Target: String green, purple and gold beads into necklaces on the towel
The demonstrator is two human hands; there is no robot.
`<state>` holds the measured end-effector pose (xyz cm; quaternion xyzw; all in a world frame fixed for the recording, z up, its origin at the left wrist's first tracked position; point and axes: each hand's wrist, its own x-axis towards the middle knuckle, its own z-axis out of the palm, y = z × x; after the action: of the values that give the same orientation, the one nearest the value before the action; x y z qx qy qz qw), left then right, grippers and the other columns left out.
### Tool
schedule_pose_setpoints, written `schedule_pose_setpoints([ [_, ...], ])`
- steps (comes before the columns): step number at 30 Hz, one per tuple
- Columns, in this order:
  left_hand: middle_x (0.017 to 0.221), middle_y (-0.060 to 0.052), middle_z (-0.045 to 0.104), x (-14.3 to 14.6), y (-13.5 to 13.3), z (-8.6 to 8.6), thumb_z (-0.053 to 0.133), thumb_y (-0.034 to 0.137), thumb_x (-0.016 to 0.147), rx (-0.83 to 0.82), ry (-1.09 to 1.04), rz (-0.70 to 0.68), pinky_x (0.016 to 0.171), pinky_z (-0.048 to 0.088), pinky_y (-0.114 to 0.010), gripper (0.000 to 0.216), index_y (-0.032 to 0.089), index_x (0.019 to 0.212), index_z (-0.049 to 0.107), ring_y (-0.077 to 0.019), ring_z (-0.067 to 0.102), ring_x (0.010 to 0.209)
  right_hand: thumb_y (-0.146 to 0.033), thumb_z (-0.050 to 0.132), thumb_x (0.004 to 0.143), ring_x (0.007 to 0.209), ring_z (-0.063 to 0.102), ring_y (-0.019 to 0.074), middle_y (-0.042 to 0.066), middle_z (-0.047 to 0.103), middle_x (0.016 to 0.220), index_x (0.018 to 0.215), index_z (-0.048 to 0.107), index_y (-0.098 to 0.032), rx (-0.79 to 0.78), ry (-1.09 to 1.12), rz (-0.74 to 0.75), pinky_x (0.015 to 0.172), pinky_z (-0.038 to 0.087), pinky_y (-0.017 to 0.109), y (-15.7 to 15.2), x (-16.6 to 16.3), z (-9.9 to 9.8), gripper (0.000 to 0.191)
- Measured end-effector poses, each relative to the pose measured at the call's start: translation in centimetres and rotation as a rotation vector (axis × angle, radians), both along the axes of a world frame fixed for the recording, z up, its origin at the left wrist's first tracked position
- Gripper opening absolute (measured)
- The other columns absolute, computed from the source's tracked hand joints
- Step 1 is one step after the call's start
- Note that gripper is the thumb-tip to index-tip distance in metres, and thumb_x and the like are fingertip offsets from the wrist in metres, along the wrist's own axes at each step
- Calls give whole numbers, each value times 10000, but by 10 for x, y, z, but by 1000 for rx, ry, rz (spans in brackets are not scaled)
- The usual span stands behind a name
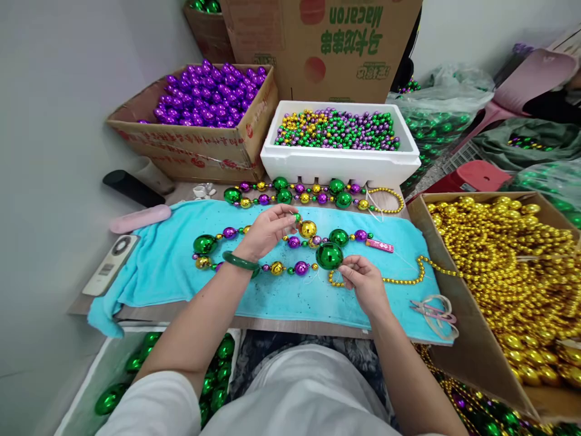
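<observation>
My left hand (pixel 271 229), a green bangle on its wrist, pinches a small green bead (pixel 297 217) beside a larger gold bead (pixel 307 229). From there a short run of small beads leads to a big shiny green bead (pixel 329 256). The fingertips of my right hand (pixel 364 277) are closed at that bead's right side. Beneath both hands, a bead strand (pixel 276 267) of green, purple and gold curves over a turquoise towel (pixel 172 266), partly hidden by my left forearm. A pink tag (pixel 380 246) lies near its upper right end.
A finished-looking strand (pixel 299 197) lies behind the towel. Beyond are a foam box (pixel 340 160) of small beads and a carton (pixel 190 148) of purple beads. At right, a carton (pixel 472 290) holds gold chains; scissors (pixel 433 312) lie before it. A small fan (pixel 111 263) is left.
</observation>
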<state>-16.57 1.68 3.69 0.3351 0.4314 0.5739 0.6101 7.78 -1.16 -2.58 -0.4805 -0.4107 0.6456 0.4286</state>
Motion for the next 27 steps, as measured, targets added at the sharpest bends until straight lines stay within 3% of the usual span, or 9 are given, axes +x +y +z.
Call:
schedule_pose_setpoints([
  [5, 767, -28, 667, 4, 0, -5, 783, 247, 671, -42, 6, 69, 600, 477, -247, 188, 148, 791, 678, -111, 602, 643, -340, 853, 541, 448, 468, 71, -59, 558, 530, 783, 589, -181, -101, 136, -20, 413, 350, 193, -4, -6, -2, 392],
  [9, 811, -42, 686, 12, 1, -3, 753, 224, 708, 24, 160, 163, 620, 473, -232, 92, 160, 739, 694, -119, 612, 723, -348, 855, 499, 545, 544, 87, -40, 594, 616, 797, 608, -174, -189, 191, -27, 487, 431, 211, -5, -9, -12, 424],
  [14, 774, -42, 684, 32, -2, 20, 659, 231, 805, 188, 400, 79, 591, 477, -219, 95, 163, 740, 648, -119, 626, 712, -378, 776, 565, 560, 549, 128, -13, 602, 602, 808, 654, -167, -82, -175, 45, 462, 415, 241, 0, -3, -20, 345],
  [17, 757, -26, 674, 43, -3, 38, 595, 221, 839, 290, 519, 39, 567, 491, -202, 90, 168, 769, 611, -97, 619, 669, -396, 705, 664, 540, 514, 118, -2, 624, 645, 860, 679, -178, 152, -335, -24, 464, 405, 252, 7, -1, -6, 295],
  [20, 750, -16, 666, 53, -3, 52, 553, 211, 859, 406, 596, 54, 569, 509, -186, 89, 166, 798, 600, -84, 620, 662, -398, 680, 717, 610, 554, 120, 43, 703, 892, 948, 684, -201, 367, -298, -8, 504, 437, 262, 14, -5, 19, 303],
  [23, 751, -7, 660, 58, -4, 63, 545, 232, 880, 511, 638, 103, 589, 532, -187, 102, 167, 838, 611, -87, 631, 680, -378, 684, 726, 603, 578, 123, 42, 705, 862, 924, 684, -201, 403, -258, 116, 514, 452, 266, 20, -15, 37, 265],
  [27, 741, 8, 645, 58, -6, 69, 540, 313, 921, 601, 637, 198, 580, 536, -192, 143, 194, 911, 618, -94, 641, 680, -381, 661, 750, 542, 573, 111, 19, 670, 725, 782, 635, -192, 376, -190, 211, 484, 438, 253, 24, -22, 42, 193],
])
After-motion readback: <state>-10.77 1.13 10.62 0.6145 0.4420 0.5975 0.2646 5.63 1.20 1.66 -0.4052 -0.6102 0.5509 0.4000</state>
